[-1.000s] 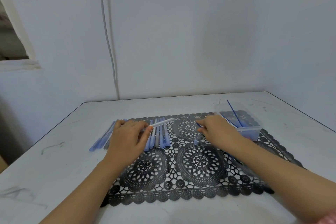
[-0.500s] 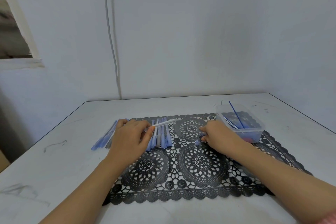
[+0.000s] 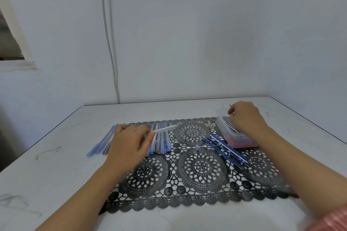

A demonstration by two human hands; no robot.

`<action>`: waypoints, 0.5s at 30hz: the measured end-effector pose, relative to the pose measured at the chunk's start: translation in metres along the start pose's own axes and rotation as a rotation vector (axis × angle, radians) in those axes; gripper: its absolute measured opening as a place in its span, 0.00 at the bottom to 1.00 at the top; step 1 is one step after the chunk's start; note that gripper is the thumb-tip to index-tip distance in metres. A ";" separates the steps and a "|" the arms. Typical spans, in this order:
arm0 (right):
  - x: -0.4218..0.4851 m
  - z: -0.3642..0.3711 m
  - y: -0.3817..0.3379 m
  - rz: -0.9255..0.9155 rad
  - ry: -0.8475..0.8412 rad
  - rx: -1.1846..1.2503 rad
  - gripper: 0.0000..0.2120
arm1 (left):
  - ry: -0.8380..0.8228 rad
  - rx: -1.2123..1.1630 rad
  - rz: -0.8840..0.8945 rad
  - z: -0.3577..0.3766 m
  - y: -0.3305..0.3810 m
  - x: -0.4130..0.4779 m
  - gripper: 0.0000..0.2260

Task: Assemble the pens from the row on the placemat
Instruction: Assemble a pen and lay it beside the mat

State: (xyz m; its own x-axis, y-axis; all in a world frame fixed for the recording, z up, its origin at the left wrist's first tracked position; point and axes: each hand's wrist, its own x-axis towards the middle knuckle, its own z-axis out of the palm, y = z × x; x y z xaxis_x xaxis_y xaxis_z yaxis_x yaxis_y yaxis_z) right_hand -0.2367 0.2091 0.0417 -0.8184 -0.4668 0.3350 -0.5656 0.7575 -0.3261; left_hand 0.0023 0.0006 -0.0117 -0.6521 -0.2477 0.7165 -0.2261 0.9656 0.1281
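- The left hand [image 3: 127, 144] is over the left part of the placemat [image 3: 202, 184]. Its fingers [image 3: 150, 137] and thumb pinch 1 white barrel [image 3: 165, 129], which sticks out to their right, tilted up off the placemat.
- The row [image 3: 162, 140] of pens lies on the placemat under and just right of those fingers. The pens lie side by side, pointing away from the person, and the hand covers part of the row.
- Loose pens [image 3: 101, 144], pale blue, lie left of the left hand on the bare surface [image 3: 56, 174] at the placemat's edge.
- The right hand [image 3: 247, 120] is over a clear tub [image 3: 220, 118] at the placemat's far right corner, its fingers [image 3: 231, 112] curled down into the tub. A thin blue tip shows just above them, but I cannot tell whether they grip anything.
- Blue refills [image 3: 227, 150] lie slantwise on the placemat beside the tub, nearer the person than the right fingers.
- 1 small pale cap [image 3: 197, 147] sits on the placemat between the 2 hands.
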 end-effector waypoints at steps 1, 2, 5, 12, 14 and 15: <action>0.002 0.002 0.004 0.020 -0.009 -0.004 0.12 | -0.001 -0.002 0.000 0.000 0.000 0.000 0.15; 0.003 0.004 0.006 0.034 -0.022 -0.012 0.12 | -0.002 -0.001 0.000 0.000 0.000 0.000 0.15; 0.004 0.006 0.009 0.061 -0.072 -0.047 0.09 | 0.000 0.002 -0.002 0.001 0.000 0.000 0.15; 0.004 0.008 0.010 0.109 -0.168 -0.019 0.14 | -0.010 -0.003 -0.008 0.003 -0.001 -0.001 0.16; 0.004 0.007 0.009 0.100 -0.162 -0.019 0.09 | -0.010 -0.006 -0.010 0.003 -0.001 0.000 0.16; 0.005 0.007 0.009 0.078 -0.157 -0.016 0.07 | -0.008 -0.007 -0.008 0.003 -0.001 -0.001 0.16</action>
State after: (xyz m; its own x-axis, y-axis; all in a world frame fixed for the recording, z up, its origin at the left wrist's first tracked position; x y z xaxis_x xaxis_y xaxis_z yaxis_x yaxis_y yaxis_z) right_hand -0.2467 0.2102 0.0344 -0.8664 -0.4708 0.1663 -0.4988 0.8009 -0.3313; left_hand 0.0006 -0.0001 -0.0144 -0.6557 -0.2564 0.7102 -0.2262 0.9641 0.1392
